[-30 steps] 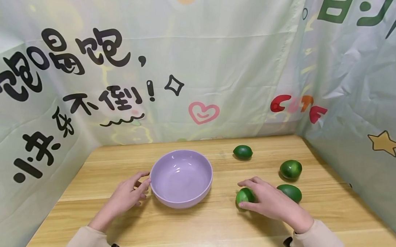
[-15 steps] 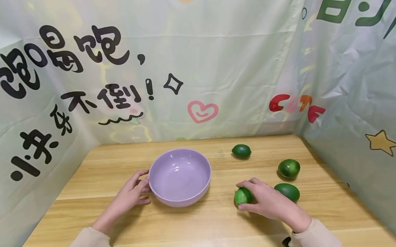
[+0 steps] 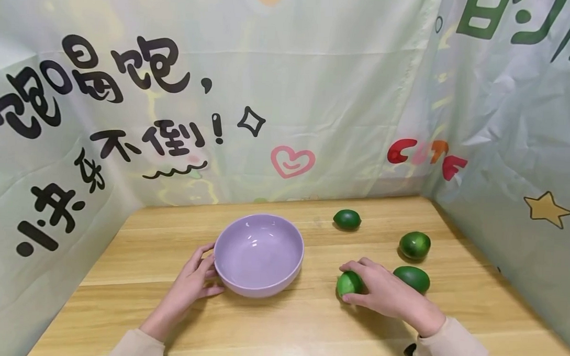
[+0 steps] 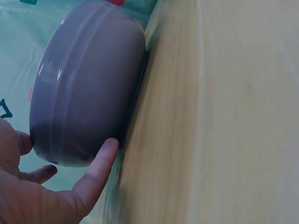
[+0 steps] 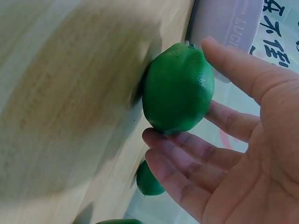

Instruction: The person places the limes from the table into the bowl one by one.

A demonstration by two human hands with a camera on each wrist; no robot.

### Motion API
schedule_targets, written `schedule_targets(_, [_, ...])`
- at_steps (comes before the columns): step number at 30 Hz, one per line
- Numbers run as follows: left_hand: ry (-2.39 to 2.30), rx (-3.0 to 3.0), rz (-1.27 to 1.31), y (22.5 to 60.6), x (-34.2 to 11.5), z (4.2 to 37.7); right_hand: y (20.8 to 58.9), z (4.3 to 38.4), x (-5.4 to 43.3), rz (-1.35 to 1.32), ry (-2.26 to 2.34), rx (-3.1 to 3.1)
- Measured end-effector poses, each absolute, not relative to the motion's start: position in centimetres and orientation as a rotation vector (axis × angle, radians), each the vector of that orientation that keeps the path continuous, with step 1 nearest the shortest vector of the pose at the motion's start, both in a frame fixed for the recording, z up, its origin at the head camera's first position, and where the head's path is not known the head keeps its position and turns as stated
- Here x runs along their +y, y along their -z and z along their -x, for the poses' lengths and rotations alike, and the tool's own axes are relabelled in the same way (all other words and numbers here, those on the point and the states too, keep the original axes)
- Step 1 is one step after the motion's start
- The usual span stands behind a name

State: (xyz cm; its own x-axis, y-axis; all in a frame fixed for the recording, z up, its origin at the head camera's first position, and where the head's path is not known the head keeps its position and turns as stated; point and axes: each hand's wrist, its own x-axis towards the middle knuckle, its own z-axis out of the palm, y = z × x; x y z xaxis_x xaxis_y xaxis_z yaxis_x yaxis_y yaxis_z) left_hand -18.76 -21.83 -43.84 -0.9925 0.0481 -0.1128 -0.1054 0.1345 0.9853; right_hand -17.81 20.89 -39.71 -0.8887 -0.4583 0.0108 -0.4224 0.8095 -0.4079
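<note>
A glossy lilac bowl (image 3: 258, 255) stands upright on the wooden table. My left hand (image 3: 193, 277) touches its left side with extended fingers; in the left wrist view, the thumb rests low against the bowl's outer wall. Right of the bowl, my right hand (image 3: 382, 290) holds a bright green lime (image 3: 349, 285) between thumb and fingers, with the fruit still at the table. The right wrist view shows the thumb at the stem end of this lime (image 5: 178, 91) and fingers at its other end and behind it.
Darker green limes lie around: one at the back (image 3: 347, 220), one at the right (image 3: 415, 245), and one just behind my right hand (image 3: 412, 279). A printed cloth (image 3: 353, 112) hangs behind the table (image 3: 279, 335) and along its sides.
My left hand has come closer against the bowl's side, its thumb moving toward the bowl's base. The right hand stays around the lime, almost unmoved.
</note>
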Motion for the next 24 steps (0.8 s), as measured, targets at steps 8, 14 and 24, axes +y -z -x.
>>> schedule_targets(8, [-2.051,2.202,0.096,43.89,-21.57,18.74,40.01,17.87,20.78,0.722,0.641,2.912])
schedule_targets(14, [-2.065,2.184,0.122,44.03,-21.55,18.86,40.07,17.94,20.72,0.739,0.64,2.921])
schedule_targets(24, [-2.08,2.191,0.082,44.17,-21.52,18.83,40.17,18.3,20.66,0.741,0.646,2.919])
